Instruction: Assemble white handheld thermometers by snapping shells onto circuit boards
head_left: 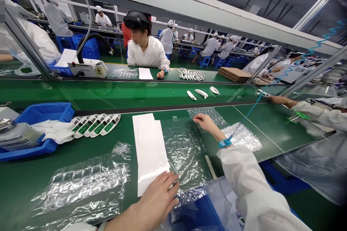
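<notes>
My left hand (155, 196) lies over the lower end of white paper sheets (151, 151) and the near edge of a clear plastic sheet (187, 155). Its fingers are stretched out and slightly apart. At the far right corner of that plastic, the fingertips of my right hand (206, 124) are pinched together on its edge. A blue wrist strap (225, 143) with a coiled cord is around my right wrist. To the left lies another clear sheet with square pockets (86, 184). More pocketed plastic (241, 136) rests beside my right forearm.
A blue tray (45, 110) stands at the left, beside white shells with green circuit boards (96, 125). Several white shells (201, 94) lie on the green belt (135, 95). A co-worker (148, 52) sits opposite; another co-worker's arm (311, 110) reaches in from the right.
</notes>
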`<control>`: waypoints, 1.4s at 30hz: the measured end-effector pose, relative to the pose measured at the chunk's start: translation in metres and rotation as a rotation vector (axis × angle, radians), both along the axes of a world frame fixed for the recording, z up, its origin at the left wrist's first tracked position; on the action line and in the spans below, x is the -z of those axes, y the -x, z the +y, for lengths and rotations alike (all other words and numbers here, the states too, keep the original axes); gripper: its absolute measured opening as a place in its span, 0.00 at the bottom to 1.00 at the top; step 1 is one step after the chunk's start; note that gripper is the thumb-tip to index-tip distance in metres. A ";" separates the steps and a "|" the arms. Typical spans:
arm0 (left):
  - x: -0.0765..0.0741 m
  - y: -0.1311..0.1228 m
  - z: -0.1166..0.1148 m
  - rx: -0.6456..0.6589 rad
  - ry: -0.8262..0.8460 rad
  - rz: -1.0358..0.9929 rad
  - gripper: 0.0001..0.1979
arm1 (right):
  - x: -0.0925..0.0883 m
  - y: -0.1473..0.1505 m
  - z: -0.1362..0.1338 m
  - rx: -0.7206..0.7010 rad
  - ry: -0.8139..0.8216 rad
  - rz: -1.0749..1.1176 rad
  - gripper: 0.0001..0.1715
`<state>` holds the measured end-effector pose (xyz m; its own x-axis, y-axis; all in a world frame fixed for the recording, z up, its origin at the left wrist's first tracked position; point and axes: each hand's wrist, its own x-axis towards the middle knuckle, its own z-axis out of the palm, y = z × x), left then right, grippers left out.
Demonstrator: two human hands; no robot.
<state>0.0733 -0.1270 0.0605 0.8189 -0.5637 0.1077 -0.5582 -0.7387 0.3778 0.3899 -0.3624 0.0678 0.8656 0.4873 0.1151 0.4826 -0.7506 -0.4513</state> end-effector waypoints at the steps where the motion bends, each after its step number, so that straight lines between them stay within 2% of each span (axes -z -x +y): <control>1: 0.000 0.000 0.000 -0.001 -0.005 -0.001 0.19 | 0.001 -0.013 0.003 0.048 0.004 -0.023 0.10; 4: 0.001 0.001 -0.001 -0.018 -0.016 0.000 0.19 | 0.007 -0.047 0.013 0.141 0.029 -0.067 0.09; 8: 0.010 0.000 0.000 -0.008 0.008 -0.029 0.19 | 0.019 -0.073 0.024 0.141 0.077 -0.065 0.09; 12: 0.016 -0.002 0.001 0.010 0.027 -0.057 0.20 | 0.022 -0.085 0.025 0.089 0.128 -0.031 0.10; 21: 0.010 -0.001 0.000 -0.014 0.046 -0.021 0.19 | 0.016 -0.095 0.020 0.035 0.193 0.029 0.11; 29: 0.003 0.000 -0.001 -0.020 0.005 -0.013 0.18 | 0.012 -0.088 0.018 0.052 0.145 0.071 0.14; 34: -0.005 0.000 -0.002 -0.031 -0.011 -0.023 0.18 | 0.002 -0.075 0.021 0.081 0.024 0.028 0.14; 38: -0.006 0.000 -0.001 -0.022 -0.020 -0.005 0.17 | -0.011 -0.042 0.026 0.038 -0.105 0.039 0.14; 42: -0.002 -0.001 -0.001 -0.015 -0.022 -0.019 0.18 | -0.016 0.012 0.028 -0.103 -0.142 0.172 0.15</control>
<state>0.0742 -0.1276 0.0624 0.8251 -0.5540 0.1109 -0.5540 -0.7548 0.3512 0.3775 -0.3340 0.0843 0.8252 0.5632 0.0441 0.4602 -0.6249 -0.6306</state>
